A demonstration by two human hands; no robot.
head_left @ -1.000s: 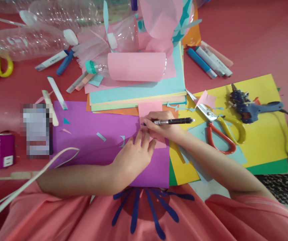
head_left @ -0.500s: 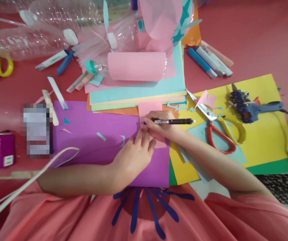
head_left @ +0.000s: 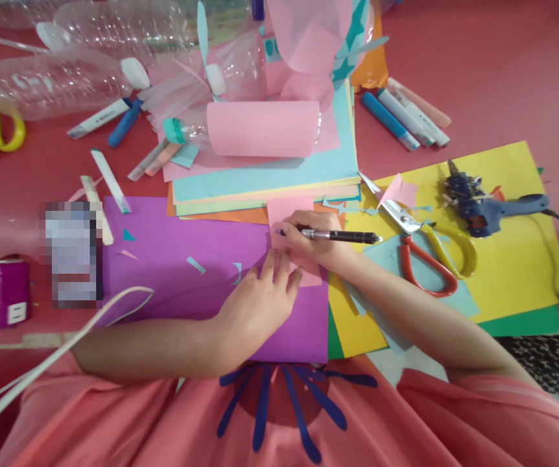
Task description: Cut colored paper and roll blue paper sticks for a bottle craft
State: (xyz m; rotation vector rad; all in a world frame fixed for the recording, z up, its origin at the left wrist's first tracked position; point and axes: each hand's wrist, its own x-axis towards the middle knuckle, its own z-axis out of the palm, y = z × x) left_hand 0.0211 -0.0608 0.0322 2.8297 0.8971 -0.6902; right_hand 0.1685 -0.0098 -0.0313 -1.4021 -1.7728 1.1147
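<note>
A black and silver pen is held in my right hand, its tip pointing left over a small pink paper. My left hand lies with fingers apart on the lower part of that paper, holding nothing. Beneath both is a large purple sheet with small paper scraps on it. Beyond my hands, a bottle wrapped in pink paper lies on its side on a stack of coloured sheets.
Red and yellow scissors and a blue glue gun rest on yellow paper at right. Markers lie at upper right, clear bottles at upper left. A phone and purple box sit at left.
The pen tip and my right hand's fingers have shifted slightly up the pink paper, away from my body. My left hand has stayed nearly still.
</note>
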